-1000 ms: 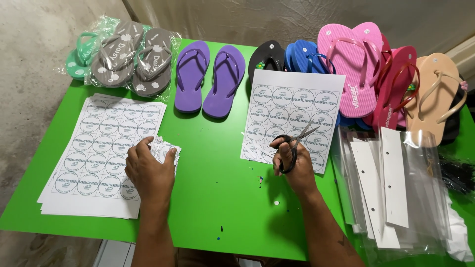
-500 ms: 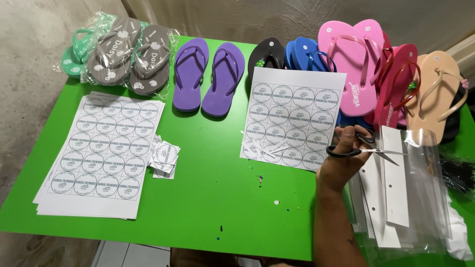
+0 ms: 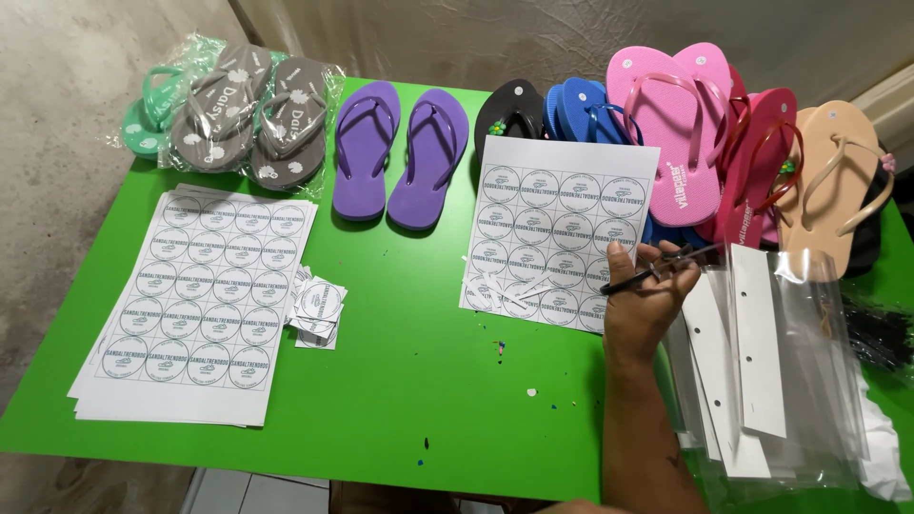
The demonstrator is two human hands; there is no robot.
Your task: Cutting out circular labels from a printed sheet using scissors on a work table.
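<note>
While you carry the scissors in your right hand, the blades point left, back over the partly cut label sheet, and that is where trouble could start. The tips hang just above the sheet's right edge; I judge that a careless swing could nick or tear the round labels printed there. Your fingers are curled around the handles, gripping them, and the blades look nearly closed, though the handles are partly hidden by your fingers.

Just right of your hand lies the stack of clear bags with white card headers. It looks slick and loosely piled, so a brush of your wrist could, I think, slide the top pieces toward the table's edge.

Your left hand is out of view, so I cannot tell what it is doing. The small pile of cut labels sits well apart from the scissors, left of centre on the green table, touching the stack of uncut sheets. Paper scraps lie near the cut sheet's lower edge. Behind it stand the purple flip-flops and the pink flip-flops.
</note>
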